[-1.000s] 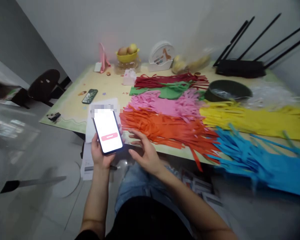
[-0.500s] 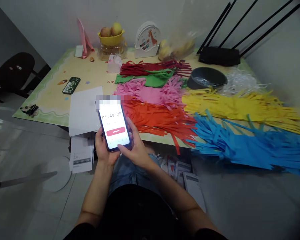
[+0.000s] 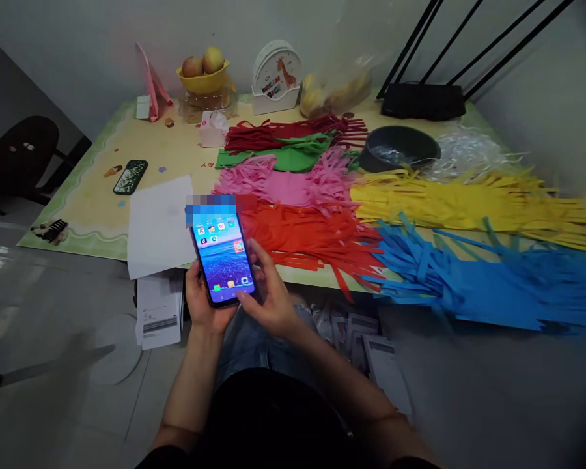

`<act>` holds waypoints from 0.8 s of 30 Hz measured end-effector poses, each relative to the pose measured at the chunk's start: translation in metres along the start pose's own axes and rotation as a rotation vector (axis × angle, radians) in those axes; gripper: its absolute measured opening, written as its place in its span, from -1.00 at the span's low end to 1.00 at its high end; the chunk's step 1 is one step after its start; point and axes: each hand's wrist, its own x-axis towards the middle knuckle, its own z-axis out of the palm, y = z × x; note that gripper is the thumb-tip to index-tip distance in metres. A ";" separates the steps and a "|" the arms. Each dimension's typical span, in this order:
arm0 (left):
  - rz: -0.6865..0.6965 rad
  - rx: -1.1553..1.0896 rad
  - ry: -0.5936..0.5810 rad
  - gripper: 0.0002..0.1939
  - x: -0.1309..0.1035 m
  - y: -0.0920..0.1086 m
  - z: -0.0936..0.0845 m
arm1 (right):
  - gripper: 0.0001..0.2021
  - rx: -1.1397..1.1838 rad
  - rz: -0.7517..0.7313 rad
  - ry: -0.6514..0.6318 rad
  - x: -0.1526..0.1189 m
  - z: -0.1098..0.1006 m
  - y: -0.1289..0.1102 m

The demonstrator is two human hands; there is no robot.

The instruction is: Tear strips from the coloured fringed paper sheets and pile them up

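Clasping phone (image 3: 224,260) w/ L hand (image 3: 206,314), near edge of table (image 3: 90,195); R hand (image 3: 274,303) touches its btm R corner, can't tell if clamped; white paper (image 3: 157,228) L of phone, orange strips (image 3: 303,231) R, blue strips (image 3: 498,293) further R

blk phone (image 3: 224,260); scrn lit, icons on blue bkgd; tilted; held, L hand (image 3: 206,309) + R hand (image 3: 273,301)

From my head, 1 camera looks forward and down over my chest (image 3: 268,423) and 2 forearms (image 3: 189,384), near my fingers (image 3: 264,256), across the tabletop (image 3: 180,144) to the wall (image 3: 224,23).
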 end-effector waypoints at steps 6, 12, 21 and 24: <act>-0.009 -0.054 0.090 -0.54 -0.002 0.000 0.010 | -0.22 0.015 -0.083 0.088 0.007 -0.007 -0.005; -0.007 -0.073 0.112 -0.59 -0.002 0.001 0.012 | -0.34 -0.180 -0.188 0.124 0.014 -0.017 -0.017; 0.093 -0.050 0.152 -0.59 0.001 -0.005 0.007 | -0.45 -0.604 -0.311 0.103 0.030 -0.009 -0.029; 0.108 -0.046 0.163 -0.59 0.000 -0.007 0.008 | -0.40 -0.664 -0.286 0.063 0.036 -0.005 -0.032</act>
